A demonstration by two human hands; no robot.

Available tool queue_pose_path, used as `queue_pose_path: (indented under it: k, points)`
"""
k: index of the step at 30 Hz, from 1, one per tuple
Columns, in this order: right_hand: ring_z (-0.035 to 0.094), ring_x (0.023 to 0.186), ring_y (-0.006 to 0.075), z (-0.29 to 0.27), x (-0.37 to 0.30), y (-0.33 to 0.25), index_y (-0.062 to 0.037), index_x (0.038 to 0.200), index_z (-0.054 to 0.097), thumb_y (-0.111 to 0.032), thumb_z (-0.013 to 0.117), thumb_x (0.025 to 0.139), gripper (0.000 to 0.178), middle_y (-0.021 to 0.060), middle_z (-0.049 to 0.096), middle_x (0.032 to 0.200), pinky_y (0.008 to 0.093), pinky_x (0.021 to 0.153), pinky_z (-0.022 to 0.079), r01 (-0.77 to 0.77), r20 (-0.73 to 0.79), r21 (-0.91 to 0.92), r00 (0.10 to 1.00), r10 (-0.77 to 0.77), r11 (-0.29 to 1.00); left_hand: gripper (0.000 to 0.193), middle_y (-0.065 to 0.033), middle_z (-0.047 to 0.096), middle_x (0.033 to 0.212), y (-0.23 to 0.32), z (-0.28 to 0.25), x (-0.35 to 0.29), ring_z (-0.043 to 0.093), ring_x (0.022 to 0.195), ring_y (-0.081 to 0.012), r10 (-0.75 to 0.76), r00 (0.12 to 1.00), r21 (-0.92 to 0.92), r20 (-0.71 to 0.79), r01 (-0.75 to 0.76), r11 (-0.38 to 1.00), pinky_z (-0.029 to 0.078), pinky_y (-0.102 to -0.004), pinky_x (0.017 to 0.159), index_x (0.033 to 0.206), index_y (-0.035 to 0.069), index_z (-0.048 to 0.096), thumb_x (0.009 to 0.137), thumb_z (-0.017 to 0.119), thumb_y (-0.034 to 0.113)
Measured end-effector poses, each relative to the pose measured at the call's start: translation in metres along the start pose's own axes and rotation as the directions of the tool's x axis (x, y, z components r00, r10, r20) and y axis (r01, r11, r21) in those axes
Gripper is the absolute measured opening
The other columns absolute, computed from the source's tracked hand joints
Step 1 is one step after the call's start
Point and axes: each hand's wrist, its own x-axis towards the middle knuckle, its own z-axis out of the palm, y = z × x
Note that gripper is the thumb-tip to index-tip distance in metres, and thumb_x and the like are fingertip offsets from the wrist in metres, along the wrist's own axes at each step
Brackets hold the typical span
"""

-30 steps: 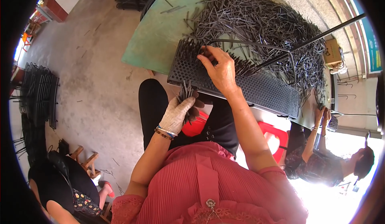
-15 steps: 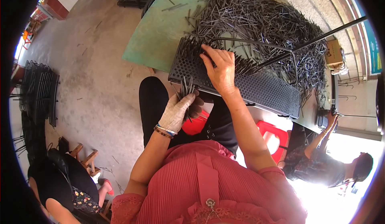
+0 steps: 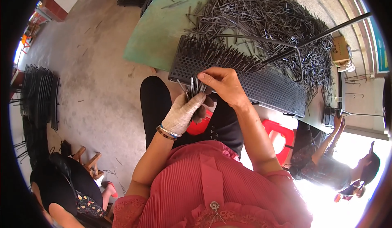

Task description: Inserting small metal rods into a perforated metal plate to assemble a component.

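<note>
My left hand [image 3: 182, 112], in a pale work glove with a darker palm side, is closed around a bunch of thin dark strips [image 3: 193, 86] whose ends stick up past the fingers. Over the top of that bunch, my right hand [image 3: 229, 87] is bare, its thumb and forefinger pinched at the strip ends. Whatever it grips there is too small to make out. Just beyond both hands lies a long black perforated panel [image 3: 275, 90]. Many dark strips [image 3: 222, 55] stand upright in its holes along the far side, from the left end toward the middle.
A large heap of loose dark strips [image 3: 261, 15] covers much of the green table [image 3: 149, 40]. A thin black metal rod frame [image 3: 296, 47] rises over the panel. Red plastic stools [image 3: 281, 136] stand beneath. Two other people sit at lower left and right. Black racks [image 3: 38, 93] stand at left.
My right hand has come back from the standing strips at the panel's far side to the bunch in my left hand. The left hand has shifted slightly right, still holding its strips.
</note>
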Motion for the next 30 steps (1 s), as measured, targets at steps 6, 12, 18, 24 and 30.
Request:
queue_pose_path:
  k: [6, 12, 18, 24, 30]
  points:
    - [0.06, 0.073, 0.0077, -0.013, 0.008, 0.003, 0.0024, 0.097, 0.071, -0.019, 0.065, 0.094, 0.022, 0.0055, 0.071, 0.084, 0.0223, 0.067, 0.048, 0.175, -0.277, 0.131, 0.952, -0.133, 0.976, 0.037, -0.0052, 0.067, 0.087, -0.009, -0.007, 0.008, 0.056, 0.058, -0.0052, -0.006, 1.0, 0.04, 0.006, 0.006, 0.999, 0.041, -0.0181, 0.046, 0.112, 0.003, 0.059, 0.095, 0.06, 0.036]
    - [0.057, 0.068, 0.0088, -0.021, 0.038, 0.011, 0.0003, 0.098, 0.071, -0.017, 0.071, 0.089, 0.019, 0.0056, 0.07, 0.08, 0.0244, 0.064, 0.047, 0.349, -0.479, -0.208, 0.778, -0.406, 0.914, 0.033, -0.0042, 0.066, 0.085, -0.011, -0.005, 0.011, 0.056, 0.058, -0.0056, -0.052, 0.997, -0.006, -0.065, 0.052, 0.999, 0.043, -0.0186, 0.047, 0.11, 0.003, 0.061, 0.097, 0.058, 0.033]
    - [0.063, 0.071, 0.0148, -0.019, 0.047, 0.013, -0.0017, 0.096, 0.072, -0.015, 0.072, 0.087, 0.016, 0.0092, 0.071, 0.087, 0.0268, 0.066, 0.05, 0.413, -0.429, -0.339, 0.732, -0.529, 0.845, 0.029, -0.0044, 0.066, 0.088, -0.016, -0.01, 0.012, 0.056, 0.06, -0.005, -0.073, 0.994, -0.069, -0.078, 0.068, 0.995, 0.043, -0.0183, 0.049, 0.111, 0.002, 0.061, 0.099, 0.054, 0.027]
    - [0.066, 0.081, 0.0159, -0.02, 0.049, 0.018, -0.0021, 0.096, 0.072, -0.012, 0.072, 0.086, 0.014, 0.0083, 0.072, 0.09, 0.0264, 0.075, 0.05, 0.455, -0.324, -0.422, 0.732, -0.599, 0.784, 0.029, -0.0052, 0.067, 0.09, -0.013, -0.013, 0.011, 0.058, 0.063, -0.0056, -0.107, 0.994, -0.15, 0.006, 0.106, 0.983, 0.045, -0.0193, 0.052, 0.115, 0.001, 0.06, 0.099, 0.052, 0.024]
    - [0.062, 0.087, 0.0244, -0.01, 0.048, 0.022, -0.0046, 0.094, 0.074, -0.012, 0.074, 0.081, 0.015, 0.007, 0.069, 0.096, 0.0344, 0.079, 0.048, 0.415, -0.267, -0.676, 0.633, -0.727, 0.609, 0.031, -0.0052, 0.067, 0.092, -0.003, -0.005, 0.005, 0.058, 0.065, -0.0058, -0.163, 0.984, -0.009, -0.075, 0.163, 0.987, 0.043, -0.0189, 0.052, 0.118, 0.002, 0.059, 0.098, 0.053, 0.026]
